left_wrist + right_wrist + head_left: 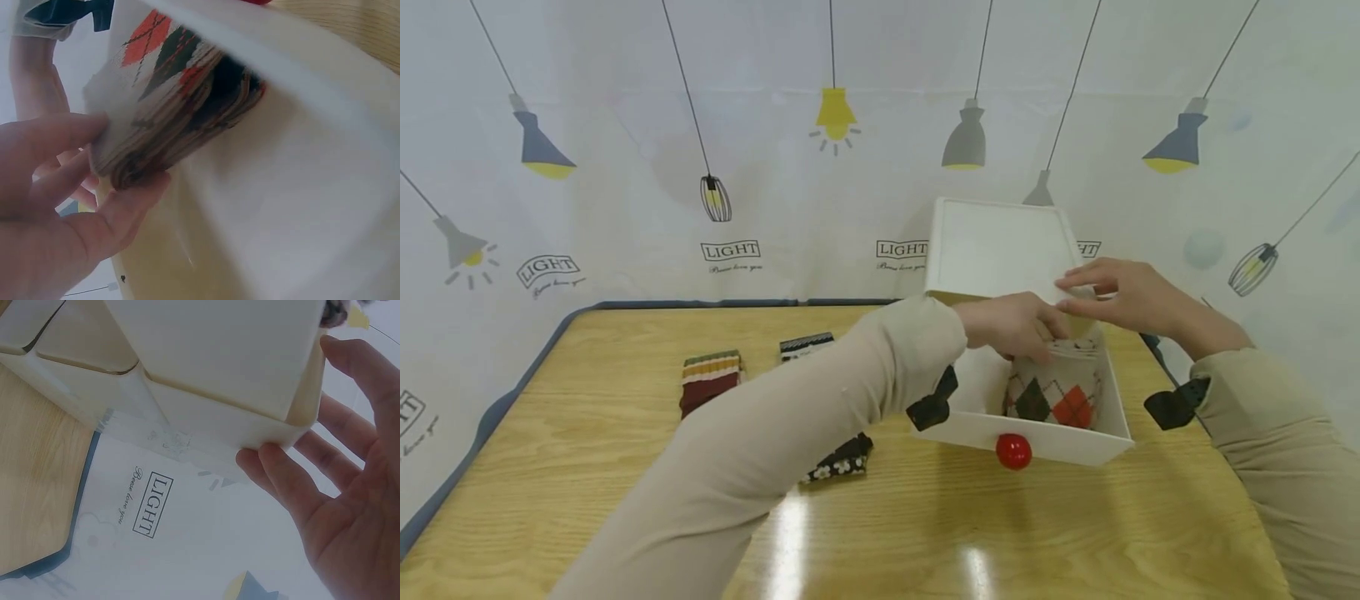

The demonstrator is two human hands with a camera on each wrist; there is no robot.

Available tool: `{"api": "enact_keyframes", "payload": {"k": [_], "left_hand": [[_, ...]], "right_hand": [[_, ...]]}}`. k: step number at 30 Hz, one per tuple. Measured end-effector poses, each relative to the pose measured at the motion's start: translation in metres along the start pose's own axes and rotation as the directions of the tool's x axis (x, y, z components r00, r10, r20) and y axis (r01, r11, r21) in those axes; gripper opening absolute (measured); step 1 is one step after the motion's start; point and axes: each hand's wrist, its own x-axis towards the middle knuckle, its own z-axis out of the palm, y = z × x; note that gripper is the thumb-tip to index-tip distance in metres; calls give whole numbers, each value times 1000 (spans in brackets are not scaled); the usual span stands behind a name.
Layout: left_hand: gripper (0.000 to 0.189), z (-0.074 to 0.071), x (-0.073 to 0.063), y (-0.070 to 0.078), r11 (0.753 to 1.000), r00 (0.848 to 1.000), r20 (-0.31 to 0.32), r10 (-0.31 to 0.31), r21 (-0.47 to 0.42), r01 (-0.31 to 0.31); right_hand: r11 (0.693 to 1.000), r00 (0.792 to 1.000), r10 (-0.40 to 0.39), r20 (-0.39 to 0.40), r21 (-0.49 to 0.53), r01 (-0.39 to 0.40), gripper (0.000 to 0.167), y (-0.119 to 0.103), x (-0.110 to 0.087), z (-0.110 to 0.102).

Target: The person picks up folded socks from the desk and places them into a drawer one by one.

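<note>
A white drawer [947, 427] with a red knob [1013, 451] stands pulled out from a white box [1000, 246]. Inside, against its right side, is a folded pair of beige argyle socks [1056, 392] with red and dark green diamonds. My left hand [1011, 323] reaches into the drawer and pinches the folded socks [156, 112] by one end, thumb and fingers on opposite faces. At the box's right front corner, my right hand [1131, 293] rests with its fingers extended and spread. In the right wrist view, its fingertips [275, 453] lie at the white corner.
On the table [587, 475] to the left lie folded striped socks [711, 375] in maroon, white, mustard and green. Black-and-white patterned socks [805, 344] and black socks with white flowers [842, 462] are partly hidden by my left sleeve. A lamp-print cloth [775, 167] hangs behind.
</note>
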Motion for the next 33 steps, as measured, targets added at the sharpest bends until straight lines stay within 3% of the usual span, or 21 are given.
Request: {"api": "enact_keyframes", "payload": {"k": [7,13,18,22,27,33], "left_hand": [[38,-8,-1,-4,991,998,-27,54,124,-50],[38,-15,-8,-8,992,997,-30,77,105,-74],[37,-24,-18,-13,981,984,-83,158,124,-147],[37,-30,-38,-21,976,965,-163,203,112,-187],[33,-29,-76,-36,964,934,-241,263,108,-243],[30,-30,-116,-57,937,879,-337,336,29,-347]], "right_hand": [[1000,1000,13,9,5,-13,45,1,1,0],[999,999,32,4,5,-32,46,0,0,0],[999,999,50,-12,17,-49,46,-1,-1,1],[998,999,49,-17,34,-48,45,-1,1,2],[1000,1000,24,-8,18,-24,45,-1,1,1],[999,999,41,-5,24,-41,45,0,-2,2]]}}
